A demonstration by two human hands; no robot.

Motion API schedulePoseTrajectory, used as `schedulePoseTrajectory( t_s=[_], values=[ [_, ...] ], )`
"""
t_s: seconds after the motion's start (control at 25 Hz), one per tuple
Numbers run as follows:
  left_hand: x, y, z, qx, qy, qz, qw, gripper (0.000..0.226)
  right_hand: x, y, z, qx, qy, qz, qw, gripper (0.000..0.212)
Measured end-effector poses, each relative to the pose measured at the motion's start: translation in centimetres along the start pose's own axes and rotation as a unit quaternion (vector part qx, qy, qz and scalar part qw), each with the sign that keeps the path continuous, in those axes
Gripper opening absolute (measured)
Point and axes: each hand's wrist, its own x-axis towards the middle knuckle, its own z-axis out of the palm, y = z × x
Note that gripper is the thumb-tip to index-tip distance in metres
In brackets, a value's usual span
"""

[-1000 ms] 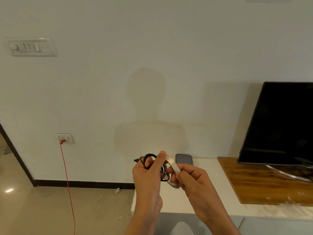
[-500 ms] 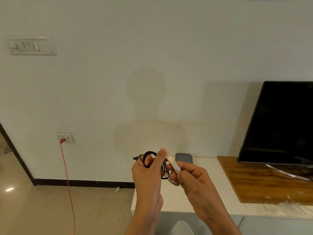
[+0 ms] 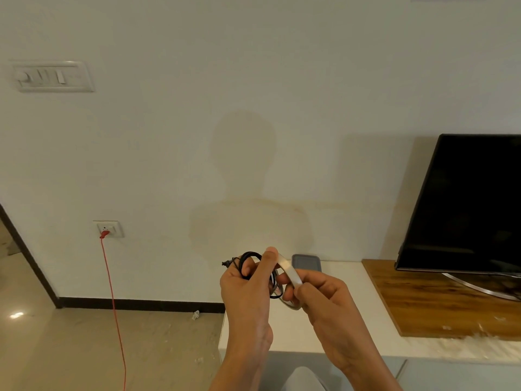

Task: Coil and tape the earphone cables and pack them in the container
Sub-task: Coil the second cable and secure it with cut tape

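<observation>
A: Left hand (image 3: 248,289) pinches the black cable (image 3: 249,256) coil. Right?
B: Right hand (image 3: 324,300) grips tape (image 3: 293,275), at 3 o'clock of the coil. Box (image 3: 306,262) sits at 1 o'clock, on the table (image 3: 346,306).

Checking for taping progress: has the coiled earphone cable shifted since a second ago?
No. The coiled earphone cable in the left hand stays just left of the grey container.
</observation>
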Motion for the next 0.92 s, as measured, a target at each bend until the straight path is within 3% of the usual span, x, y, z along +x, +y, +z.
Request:
schedulePoseTrajectory(
  t_s=[0.92],
  values=[
    [0.18, 0.06, -0.07, -0.007, 0.002, 0.006, 1.0, 0.048, 0.14, -0.16, 0.22, 0.007, -0.009, 0.018, 1.0, 0.045]
  ],
)
